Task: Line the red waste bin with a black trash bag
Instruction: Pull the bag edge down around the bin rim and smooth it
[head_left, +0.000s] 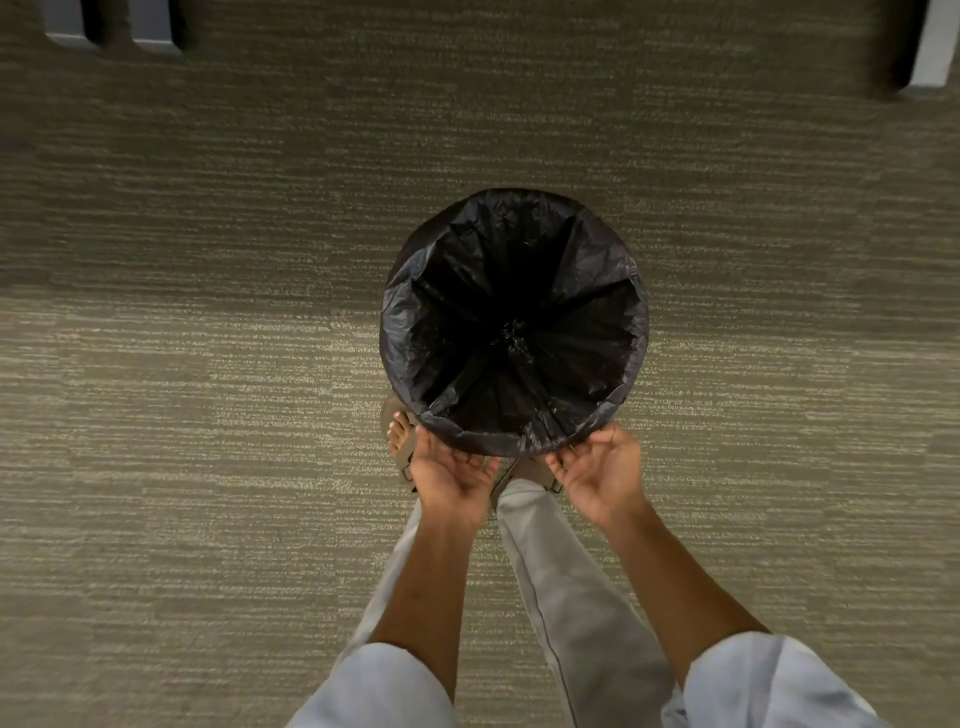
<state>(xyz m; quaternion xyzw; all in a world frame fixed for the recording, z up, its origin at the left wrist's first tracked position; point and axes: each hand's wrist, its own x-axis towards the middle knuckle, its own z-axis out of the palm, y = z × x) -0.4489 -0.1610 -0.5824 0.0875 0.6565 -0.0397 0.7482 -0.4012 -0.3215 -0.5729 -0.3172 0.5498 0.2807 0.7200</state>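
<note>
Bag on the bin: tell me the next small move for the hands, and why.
Probably smooth the bag's folded edge down along the near rim. It already wraps the whole rim and hides the bin, but it looks bunched between the left hand and the right hand, which sit there, fingers open. No red shows, so only tidying seems left.
</note>
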